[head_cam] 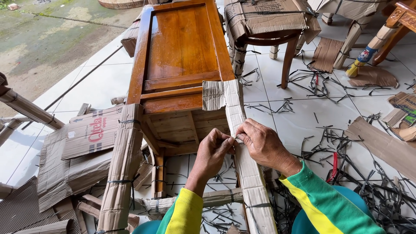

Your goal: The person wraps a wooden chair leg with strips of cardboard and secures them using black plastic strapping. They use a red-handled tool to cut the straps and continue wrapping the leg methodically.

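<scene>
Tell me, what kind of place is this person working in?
Probably a furniture packing area on a tiled porch. Both hands, left hand and right hand, work at a cardboard-wrapped leg of a wooden cabinet. Cut strapping scraps litter the floor beside another wrapped chair.

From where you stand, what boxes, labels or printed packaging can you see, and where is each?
Flattened carton: on the floor, left of the hands; brown with red print.
Printed cardboard wrap: over a chair seat, top centre; brown with dark print.
Carton scrap: floor, far right; brown with a green patch.
Label band: around a wrapped leg, top right; blue, white and red.
</scene>
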